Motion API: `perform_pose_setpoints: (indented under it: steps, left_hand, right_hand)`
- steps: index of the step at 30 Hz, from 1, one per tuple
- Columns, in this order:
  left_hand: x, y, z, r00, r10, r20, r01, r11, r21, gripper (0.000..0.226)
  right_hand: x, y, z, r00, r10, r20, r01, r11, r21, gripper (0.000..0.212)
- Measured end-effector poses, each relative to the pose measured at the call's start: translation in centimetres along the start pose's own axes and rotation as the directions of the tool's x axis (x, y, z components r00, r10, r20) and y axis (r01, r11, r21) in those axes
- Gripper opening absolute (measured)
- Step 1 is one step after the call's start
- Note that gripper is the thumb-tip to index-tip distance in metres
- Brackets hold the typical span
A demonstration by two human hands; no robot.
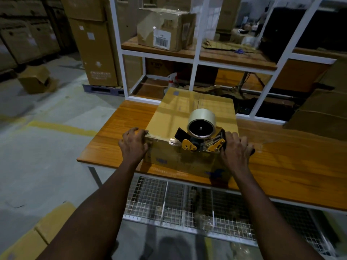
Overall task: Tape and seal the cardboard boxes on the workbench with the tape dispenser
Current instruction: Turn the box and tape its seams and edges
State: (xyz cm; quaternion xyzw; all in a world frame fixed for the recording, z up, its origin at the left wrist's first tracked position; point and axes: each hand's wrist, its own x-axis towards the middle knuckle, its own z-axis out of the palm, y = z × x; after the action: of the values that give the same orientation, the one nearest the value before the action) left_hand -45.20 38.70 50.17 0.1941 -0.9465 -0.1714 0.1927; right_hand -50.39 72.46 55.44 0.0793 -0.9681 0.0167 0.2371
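A closed brown cardboard box (pixel 189 111) lies on the wooden workbench (pixel 293 162), its long side running away from me. Shiny clear tape covers parts of its top. A tape dispenser (pixel 201 137) with yellow side plates and a roll of clear tape sits at the box's near top edge, towards the right. My right hand (pixel 235 147) grips the dispenser's handle at the box's near right corner. My left hand (pixel 134 142) presses on the near left corner of the box, fingers curled over the edge.
A white metal shelf frame (pixel 195 59) stands behind the bench, with a worn labelled box (pixel 165 29) on its upper board. Large cartons (pixel 319 109) sit at the right. A wire mesh shelf (pixel 187 203) lies under the bench. More boxes stand on the floor at left.
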Motion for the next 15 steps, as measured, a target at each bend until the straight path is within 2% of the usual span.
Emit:
perform_pose_setpoints:
  steps: [6, 8, 11, 13, 15]
  left_hand:
    - [-0.7, 2.3, -0.7, 0.997, -0.075, 0.020, 0.071, 0.986, 0.148, 0.046]
    - [-0.9, 3.6, -1.0, 0.998, 0.016, 0.058, -0.027, 0.980, 0.196, 0.054]
    - [-1.9, 6.6, -1.0, 0.947, 0.263, 0.187, -0.303, 0.924, 0.233, 0.075]
    - [-2.7, 8.5, -0.2, 0.915, 0.278, 0.291, -0.363, 0.883, 0.297, 0.080]
    - [-3.4, 9.1, 0.7, 0.917, 0.225, 0.329, -0.344, 0.865, 0.366, 0.082]
  right_hand:
    - [-0.4, 1.6, -0.2, 1.000, -0.011, 0.025, 0.010, 1.000, 0.027, 0.047]
    - [-0.5, 1.7, -0.2, 0.999, -0.009, 0.032, 0.008, 1.000, 0.027, 0.046]
    - [-0.5, 2.1, 0.1, 0.999, -0.016, 0.030, 0.014, 0.998, 0.054, 0.045]
    - [-0.5, 2.2, 0.2, 0.999, -0.014, 0.031, 0.011, 0.997, 0.072, 0.045]
    - [-0.6, 2.3, 0.2, 0.999, -0.019, 0.049, 0.014, 0.995, 0.095, 0.045]
